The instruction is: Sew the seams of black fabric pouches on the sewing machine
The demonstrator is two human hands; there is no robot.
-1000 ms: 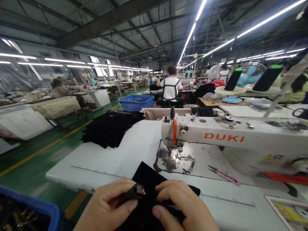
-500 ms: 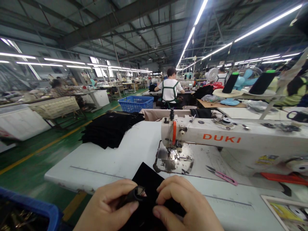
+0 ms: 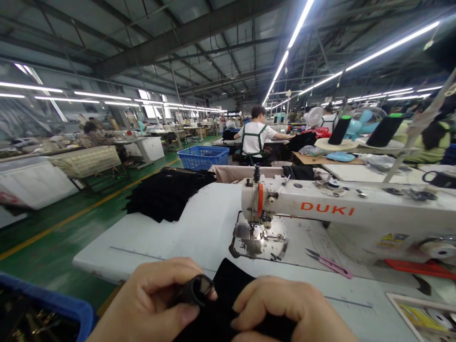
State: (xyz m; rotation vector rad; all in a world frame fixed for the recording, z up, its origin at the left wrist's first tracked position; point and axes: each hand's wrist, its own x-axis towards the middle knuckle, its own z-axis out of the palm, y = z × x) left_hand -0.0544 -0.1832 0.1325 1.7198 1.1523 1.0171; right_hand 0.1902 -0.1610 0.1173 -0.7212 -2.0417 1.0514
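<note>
Black fabric (image 3: pixel 231 280) lies over the front edge of the white sewing table, its upper corner sticking up between the hands. My left hand (image 3: pixel 156 299) is closed round a dark curled piece (image 3: pixel 195 290), thumb and forefinger pressed on it at the fabric's left. On the right, my right hand (image 3: pixel 278 304) pinches the black fabric with bent fingers. Beyond the hands stands the DUKI sewing machine (image 3: pixel 327 209), its needle area (image 3: pixel 256 232) bare of fabric. The lowest parts of both hands are cut off by the frame.
Pink-handled snips (image 3: pixel 331 266) lie right of the needle plate. A black fabric stack (image 3: pixel 164 192) rests at the table's back left. Blue baskets stand behind it (image 3: pixel 203 156) and at lower left (image 3: pixel 85 313). A person in white (image 3: pixel 254 137) works ahead. Thread cones (image 3: pixel 340 130) stand at right.
Both hands sit slightly lower and farther apart, with the fabric corner lower between them. The view has shifted a little. The person ahead has stretched an arm to the right.
</note>
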